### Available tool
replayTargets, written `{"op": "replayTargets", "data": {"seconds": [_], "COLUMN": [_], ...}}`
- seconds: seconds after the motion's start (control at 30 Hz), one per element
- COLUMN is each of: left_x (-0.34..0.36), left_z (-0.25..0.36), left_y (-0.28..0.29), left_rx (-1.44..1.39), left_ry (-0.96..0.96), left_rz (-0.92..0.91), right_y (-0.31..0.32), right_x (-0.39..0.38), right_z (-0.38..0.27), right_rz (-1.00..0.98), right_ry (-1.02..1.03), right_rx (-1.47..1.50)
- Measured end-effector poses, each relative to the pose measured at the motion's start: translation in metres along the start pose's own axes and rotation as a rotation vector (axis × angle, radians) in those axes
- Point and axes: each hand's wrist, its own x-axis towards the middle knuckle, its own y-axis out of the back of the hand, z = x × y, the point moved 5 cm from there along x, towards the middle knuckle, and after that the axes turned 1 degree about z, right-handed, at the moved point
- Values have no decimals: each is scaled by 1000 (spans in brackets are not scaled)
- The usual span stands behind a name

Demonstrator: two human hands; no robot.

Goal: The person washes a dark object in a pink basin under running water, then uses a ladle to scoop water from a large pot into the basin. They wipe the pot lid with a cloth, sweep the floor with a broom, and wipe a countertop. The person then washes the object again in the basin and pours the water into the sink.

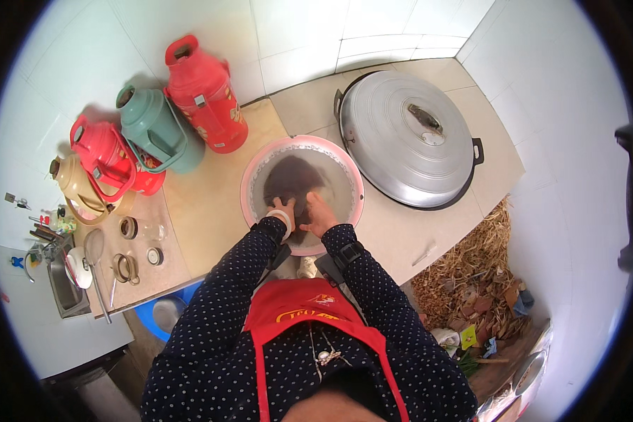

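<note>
A pink-rimmed enamel basin [244, 184] stands on the counter in front of me, holding cloudy water. A dark brown patch [293, 176] shows in it; whether this is a soaked thing or a reflection I cannot tell. Over the near part of the basin is my left hand [281, 213], fingers spread at the edge of the dark patch, a pale bangle at its wrist. My right hand [319, 215] is just to its right, with its fingers stretched out and thumb apart. Neither hand visibly holds anything.
A big lidded metal wok [408, 133] sits at the right. Back left stand several thermos flasks, including a tall red one [207, 98] and a green one [158, 130]. Glass jars [150, 230], a strainer [94, 246] and a sink [67, 281] lie left. Straw [471, 260] covers the floor right.
</note>
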Motion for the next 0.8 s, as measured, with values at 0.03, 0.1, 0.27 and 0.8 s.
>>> {"op": "replayTargets", "data": {"seconds": [0.03, 0.1, 0.27, 0.8], "left_x": [3, 4, -22, -61], "left_z": [1, -1, 0, 44], "left_y": [6, 17, 50, 59], "left_rx": [-31, -339, -1048, -913], "left_ry": [-49, -170, -402, -735], "left_rz": [65, 102, -68, 991], "right_y": [0, 2, 0, 1], "right_x": [4, 11, 25, 46], "right_z": [-2, -5, -4, 5], "right_rz": [16, 49, -165, -279], "right_ry": [-34, -95, -225, 101], "right_rx": [3, 14, 240, 542]}}
